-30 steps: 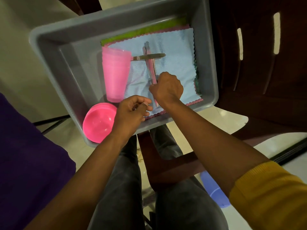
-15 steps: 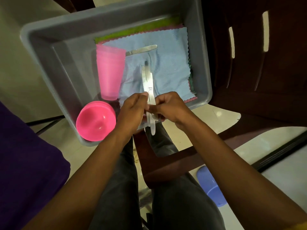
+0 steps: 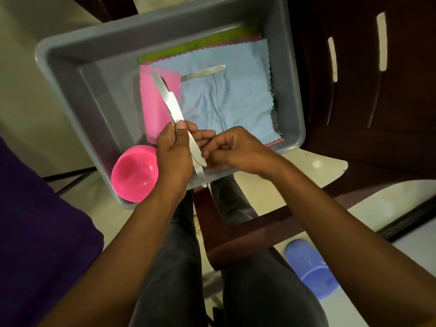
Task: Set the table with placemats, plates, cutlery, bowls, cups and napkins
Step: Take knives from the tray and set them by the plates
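Step, by my read: cutlery pickup from grey tub (image 3: 70,74), nothing laid out yet.

L→R:
- Pink bowls (image 3: 134,173) stacked in tub's near-left corner.
- Pink cups (image 3: 153,109) upright beside them.
- Left hand (image 3: 173,154), grip closed round knives (image 3: 172,105), blades slanting up over cups.
- Right hand (image 3: 236,149) fingers curled at knives' lower ends; can't tell if pinching.
- Spare knife (image 3: 203,73) lies on blue napkin (image 3: 236,97), more cloths under.

Next, prob: right hand fetches spare knife, then carry bundle to desk (not in view).
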A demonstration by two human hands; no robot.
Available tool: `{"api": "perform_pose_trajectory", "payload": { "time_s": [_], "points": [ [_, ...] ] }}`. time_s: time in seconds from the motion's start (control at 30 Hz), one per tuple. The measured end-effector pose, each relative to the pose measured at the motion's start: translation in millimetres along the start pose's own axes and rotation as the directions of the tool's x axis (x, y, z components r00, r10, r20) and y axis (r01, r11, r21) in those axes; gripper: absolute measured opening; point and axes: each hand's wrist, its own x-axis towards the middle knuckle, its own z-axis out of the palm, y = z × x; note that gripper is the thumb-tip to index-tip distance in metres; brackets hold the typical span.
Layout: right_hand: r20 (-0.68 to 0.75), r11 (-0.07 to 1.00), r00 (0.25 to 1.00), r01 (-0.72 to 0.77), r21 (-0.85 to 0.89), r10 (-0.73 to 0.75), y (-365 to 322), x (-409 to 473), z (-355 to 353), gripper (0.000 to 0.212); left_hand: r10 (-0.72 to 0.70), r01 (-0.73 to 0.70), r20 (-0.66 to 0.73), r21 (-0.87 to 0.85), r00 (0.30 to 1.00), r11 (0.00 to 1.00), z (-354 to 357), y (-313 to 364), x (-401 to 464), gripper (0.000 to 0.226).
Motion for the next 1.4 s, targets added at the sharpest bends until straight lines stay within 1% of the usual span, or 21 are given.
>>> {"api": "perform_pose_trajectory", "payload": {
  "time_s": [0.03,0.07,0.1,0.17,0.2,0.23,0.3,0.37,0.5,0.57,0.67,0.77,0.87,0.9,0.97,1.1,1.17,1.23,1.27,1.33,1.4],
  "points": [
    [-0.036,0.999,0.999,-0.026,-0.046,0.024,2.5,4.3,-5.4,0.010,0.002,-0.003,-0.019,-0.024,1.000,1.000,-3.5,0.9,1.3,0.029],
    [-0.102,0.994,0.994,-0.042,-0.105,0.031,5.5,10.2,-11.0,0.011,0.013,-0.014,-0.036,-0.031,0.999,0.999,-7.2,0.7,3.1,0.029],
    [-0.203,0.979,0.979,-0.052,-0.198,0.011,9.5,18.6,-16.6,0.011,0.024,-0.025,-0.047,-0.017,0.999,1.000,-10.4,1.5,3.8,0.030],
    [-0.414,0.901,0.907,-0.108,-0.421,-0.085,12.6,39.8,-25.3,0.015,0.036,-0.035,-0.052,0.013,0.998,0.999,-17.1,0.9,6.2,0.031],
    [-0.482,0.857,0.865,-0.139,-0.496,-0.139,10.0,50.8,-27.8,0.018,0.033,-0.031,-0.057,0.021,0.998,0.999,-20.0,0.1,7.8,0.031],
    [-0.514,0.825,0.837,-0.150,-0.545,-0.188,6.5,62.5,-29.6,0.021,0.025,-0.024,-0.061,0.024,0.998,0.999,-21.9,0.1,8.5,0.031],
    [-0.500,0.765,0.821,-0.127,-0.631,-0.275,-1.9,87.5,-31.1,0.028,0.007,-0.006,-0.057,0.023,0.998,1.000,-23.9,-0.6,9.0,0.031],
    [-0.468,0.684,0.806,-0.111,-0.721,-0.363,-9.2,111.8,-29.3,0.035,-0.006,0.007,-0.045,0.022,0.999,1.000,-25.5,-1.3,7.8,0.030],
    [-0.461,0.631,0.751,-0.077,-0.772,-0.472,-16.4,142.5,-22.3,0.040,-0.023,0.024,-0.020,0.022,1.000,0.999,-29.2,-3.9,4.2,0.030],
    [-0.445,0.557,0.740,-0.115,-0.822,-0.504,-16.3,149.6,-21.4,0.039,-0.027,0.027,-0.013,0.027,1.000,0.999,-31.0,-5.1,2.5,0.028],
    [-0.453,0.452,0.730,-0.219,-0.865,-0.512,-14.6,152.0,-23.2,0.038,-0.039,0.039,-0.020,0.034,0.999,0.999,-33.0,-6.9,1.4,0.027],
    [-0.439,0.429,0.758,-0.232,-0.873,-0.482,-15.9,146.8,-26.8,0.035,-0.034,0.035,-0.017,0.047,0.999,0.998,-34.6,-8.2,0.4,0.027],
    [-0.377,0.453,0.837,-0.178,-0.873,-0.398,-15.8,138.1,-35.7,0.028,-0.041,0.042,-0.011,0.042,0.999,0.998,-35.1,-8.3,-2.0,0.027],
    [-0.357,0.471,0.861,-0.161,-0.867,-0.362,-15.1,133.7,-38.5,0.023,-0.048,0.048,-0.007,0.039,0.999,0.998,-35.2,-8.0,-3.0,0.027],
    [-0.353,0.552,0.897,-0.159,-0.819,-0.265,-12.2,121.6,-43.0,0.013,-0.061,0.061,0.006,0.025,0.998,0.998,-35.2,-6.8,-5.3,0.026],
    [-0.367,0.736,0.928,-0.207,-0.645,-0.061,-0.9,88.9,-50.6,0.011,-0.105,0.105,0.014,-0.017,0.994,0.994,-33.2,2.2,-12.9,0.022],
    [-0.386,0.829,0.922,-0.239,-0.507,0.029,2.9,68.0,-53.2,0.015,-0.135,0.136,0.013,-0.054,0.991,0.989,-32.6,9.3,-19.1,0.020],
    [-0.401,0.921,0.906,-0.263,-0.285,0.135,2.3,40.2,-52.3,0.019,-0.157,0.158,0.019,-0.093,0.987,0.983,-32.0,15.7,-26.1,0.017],
    [-0.383,0.953,0.908,-0.252,-0.168,0.173,1.2,25.8,-50.0,0.019,-0.164,0.166,0.024,-0.108,0.986,0.980,-32.7,17.8,-28.9,0.016],
    [-0.312,0.984,0.935,-0.178,-0.002,0.169,-5.2,-7.0,-42.5,0.015,-0.169,0.173,0.040,-0.146,0.985,0.974,-33.7,22.9,-38.1,0.016],
    [-0.228,0.993,0.969,-0.079,0.089,0.097,-16.8,-38.0,-31.6,0.012,-0.173,0.180,0.054,-0.195,0.983,0.964,-33.5,29.7,-49.2,0.015]
  ]
}}
